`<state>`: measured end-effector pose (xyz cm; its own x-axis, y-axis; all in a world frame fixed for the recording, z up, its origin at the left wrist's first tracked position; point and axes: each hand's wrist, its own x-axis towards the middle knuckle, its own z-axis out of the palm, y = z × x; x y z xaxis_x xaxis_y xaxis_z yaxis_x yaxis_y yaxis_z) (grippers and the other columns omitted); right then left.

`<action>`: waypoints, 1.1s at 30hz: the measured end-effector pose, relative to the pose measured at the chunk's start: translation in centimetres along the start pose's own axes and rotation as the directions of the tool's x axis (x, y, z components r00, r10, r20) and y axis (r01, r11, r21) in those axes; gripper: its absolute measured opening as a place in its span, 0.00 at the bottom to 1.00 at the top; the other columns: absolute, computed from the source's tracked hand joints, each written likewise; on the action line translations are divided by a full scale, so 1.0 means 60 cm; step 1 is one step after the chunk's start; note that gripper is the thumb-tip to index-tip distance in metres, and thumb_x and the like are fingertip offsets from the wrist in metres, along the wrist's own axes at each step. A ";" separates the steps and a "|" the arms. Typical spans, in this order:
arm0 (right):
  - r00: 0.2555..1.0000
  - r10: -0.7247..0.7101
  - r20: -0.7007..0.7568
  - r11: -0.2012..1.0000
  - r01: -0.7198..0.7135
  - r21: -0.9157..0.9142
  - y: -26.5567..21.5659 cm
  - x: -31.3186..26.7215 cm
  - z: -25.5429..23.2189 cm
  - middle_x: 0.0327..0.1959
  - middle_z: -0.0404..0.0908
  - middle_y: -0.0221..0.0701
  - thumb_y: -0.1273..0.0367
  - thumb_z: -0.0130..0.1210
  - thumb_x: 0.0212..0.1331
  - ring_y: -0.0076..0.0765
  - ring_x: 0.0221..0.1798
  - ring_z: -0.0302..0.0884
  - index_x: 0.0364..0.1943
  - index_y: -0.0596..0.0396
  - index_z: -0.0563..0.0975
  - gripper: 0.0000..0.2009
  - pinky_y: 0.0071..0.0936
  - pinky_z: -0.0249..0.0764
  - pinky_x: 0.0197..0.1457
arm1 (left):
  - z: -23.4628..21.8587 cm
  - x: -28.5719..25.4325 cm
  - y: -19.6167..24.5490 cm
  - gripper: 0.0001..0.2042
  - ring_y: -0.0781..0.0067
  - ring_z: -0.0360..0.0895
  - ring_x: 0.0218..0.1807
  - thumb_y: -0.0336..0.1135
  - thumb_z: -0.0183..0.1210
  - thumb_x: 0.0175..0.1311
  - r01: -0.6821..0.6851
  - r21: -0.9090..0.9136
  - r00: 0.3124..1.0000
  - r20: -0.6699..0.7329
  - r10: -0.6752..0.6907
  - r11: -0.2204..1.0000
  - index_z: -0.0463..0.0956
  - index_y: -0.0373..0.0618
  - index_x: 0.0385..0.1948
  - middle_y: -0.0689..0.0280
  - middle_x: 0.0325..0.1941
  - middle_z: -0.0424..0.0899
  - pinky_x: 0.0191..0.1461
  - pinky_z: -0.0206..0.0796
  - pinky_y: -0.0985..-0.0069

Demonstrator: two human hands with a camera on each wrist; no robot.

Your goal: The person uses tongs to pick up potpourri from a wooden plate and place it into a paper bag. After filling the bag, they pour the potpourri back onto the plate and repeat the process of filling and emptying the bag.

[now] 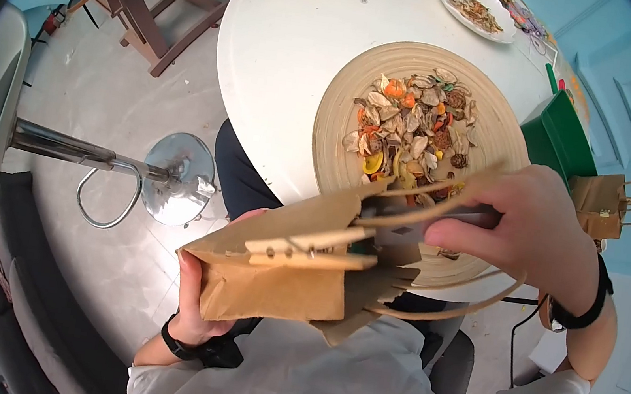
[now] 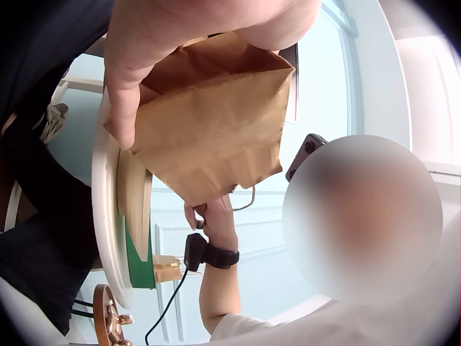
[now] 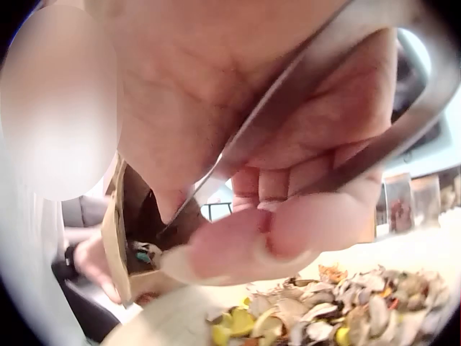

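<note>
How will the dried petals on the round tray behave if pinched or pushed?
Dried petals are probably light and brittle: they look thin, dry and curled. A push would likely scatter them, since they lie in a loose heap on the flat middle of the tray. The rounded brown cones among them may roll.

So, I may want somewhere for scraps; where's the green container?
In the head view, the green container is on the right, above the right hand, between the round wooden tray and a small brown paper bag.
</note>
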<state>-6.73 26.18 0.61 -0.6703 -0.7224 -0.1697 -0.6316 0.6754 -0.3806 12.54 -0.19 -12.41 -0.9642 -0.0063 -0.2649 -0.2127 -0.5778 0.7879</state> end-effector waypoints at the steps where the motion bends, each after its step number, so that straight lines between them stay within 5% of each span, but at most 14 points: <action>1: 0.977 -0.167 -0.130 0.969 0.139 -0.205 0.004 0.001 0.012 0.11 0.67 0.32 0.48 0.68 0.47 0.40 0.15 0.67 0.18 0.56 0.72 0.26 0.35 0.62 0.21 | -0.001 -0.001 -0.001 0.46 0.61 0.63 0.72 0.74 0.35 0.66 -0.021 -0.003 1.000 0.001 0.021 1.000 0.52 0.39 0.71 0.55 0.72 0.63 0.73 0.57 0.62; 4: 0.910 -0.350 -0.221 0.899 0.260 -0.352 0.007 0.004 0.026 0.16 0.69 0.32 0.46 0.67 0.45 0.42 0.20 0.73 0.22 0.54 0.71 0.26 0.37 0.66 0.23 | -0.011 -0.007 -0.011 0.42 0.61 0.65 0.71 0.72 0.35 0.67 -0.005 -0.096 1.000 0.009 0.006 0.995 0.55 0.46 0.71 0.58 0.72 0.65 0.71 0.60 0.60; 9: 0.893 -0.374 -0.249 0.874 0.250 -0.416 0.021 -0.005 0.033 0.18 0.69 0.30 0.44 0.67 0.43 0.40 0.22 0.73 0.24 0.53 0.72 0.27 0.35 0.66 0.24 | -0.018 -0.008 -0.013 0.41 0.60 0.66 0.70 0.73 0.36 0.66 0.043 -0.159 0.998 0.052 -0.035 0.986 0.55 0.50 0.71 0.60 0.72 0.65 0.67 0.65 0.56; 14: 0.907 -0.349 -0.237 0.886 0.236 -0.400 0.025 -0.024 0.027 0.18 0.70 0.29 0.45 0.67 0.44 0.39 0.21 0.73 0.27 0.54 0.74 0.26 0.33 0.66 0.23 | -0.004 -0.005 -0.003 0.41 0.64 0.67 0.69 0.72 0.37 0.67 -0.007 -0.068 1.000 0.025 0.009 0.998 0.57 0.49 0.70 0.61 0.71 0.66 0.70 0.62 0.62; 18: 0.951 -0.172 -0.258 0.977 0.131 -0.167 0.027 -0.045 0.008 0.19 0.74 0.32 0.47 0.67 0.48 0.39 0.20 0.72 0.29 0.56 0.76 0.25 0.31 0.65 0.23 | 0.000 -0.007 0.002 0.40 0.65 0.67 0.69 0.71 0.37 0.68 -0.029 -0.082 0.999 0.013 0.030 0.996 0.57 0.48 0.70 0.62 0.70 0.68 0.71 0.59 0.65; 20: 0.970 -0.068 -0.232 0.997 0.062 -0.034 0.043 -0.054 -0.012 0.19 0.75 0.34 0.49 0.67 0.51 0.39 0.19 0.70 0.28 0.58 0.76 0.24 0.30 0.64 0.23 | -0.004 -0.011 0.004 0.50 0.59 0.61 0.73 0.76 0.36 0.63 0.047 0.013 0.998 -0.036 -0.046 0.999 0.49 0.33 0.71 0.52 0.74 0.59 0.74 0.54 0.63; 22: 0.940 0.320 -0.118 0.942 -0.302 0.149 0.084 -0.047 -0.050 0.16 0.73 0.39 0.51 0.62 0.59 0.41 0.17 0.67 0.24 0.63 0.75 0.25 0.31 0.62 0.23 | -0.004 -0.012 0.002 0.45 0.62 0.67 0.69 0.74 0.36 0.65 0.020 -0.039 1.000 -0.019 -0.021 0.999 0.54 0.40 0.70 0.56 0.71 0.65 0.67 0.63 0.65; 23: 0.940 0.319 -0.121 0.942 -0.301 0.147 0.106 -0.042 -0.061 0.16 0.73 0.39 0.51 0.62 0.59 0.41 0.17 0.67 0.24 0.63 0.75 0.25 0.31 0.62 0.23 | -0.004 -0.012 0.001 0.39 0.65 0.73 0.64 0.72 0.37 0.67 -0.005 -0.086 1.000 -0.002 0.005 0.996 0.59 0.48 0.69 0.61 0.67 0.71 0.60 0.71 0.67; 25: 0.890 0.446 -0.089 0.889 -0.452 -0.068 0.150 -0.027 -0.071 0.14 0.69 0.42 0.51 0.56 0.64 0.43 0.16 0.65 0.20 0.66 0.75 0.28 0.34 0.62 0.24 | -0.014 -0.016 -0.005 0.40 0.64 0.74 0.63 0.72 0.37 0.67 0.006 -0.103 1.000 -0.003 -0.006 0.995 0.59 0.48 0.69 0.61 0.67 0.72 0.57 0.73 0.66; 28: 0.896 0.434 -0.094 0.835 -0.439 -0.332 0.187 -0.003 -0.066 0.13 0.68 0.43 0.48 0.55 0.64 0.45 0.17 0.65 0.18 0.66 0.74 0.31 0.38 0.63 0.25 | -0.014 -0.018 -0.008 0.41 0.63 0.75 0.62 0.73 0.36 0.67 0.026 -0.127 0.999 -0.044 -0.031 0.992 0.58 0.48 0.69 0.60 0.66 0.72 0.55 0.74 0.64; 33: 0.941 0.337 -0.033 0.908 -0.334 -0.251 0.173 0.026 -0.035 0.13 0.70 0.42 0.46 0.57 0.61 0.46 0.18 0.67 0.17 0.64 0.74 0.31 0.38 0.64 0.26 | -0.009 -0.022 -0.014 0.41 0.60 0.76 0.60 0.74 0.36 0.66 0.016 -0.170 0.986 -0.164 -0.045 0.985 0.56 0.48 0.69 0.59 0.65 0.72 0.55 0.74 0.61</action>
<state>-15.13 32.39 -1.71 -0.8565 -0.4469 -0.2582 -0.4473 0.8923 -0.0607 14.05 -0.13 -13.02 -0.9149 -0.1141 -0.3872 -0.1985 -0.7081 0.6776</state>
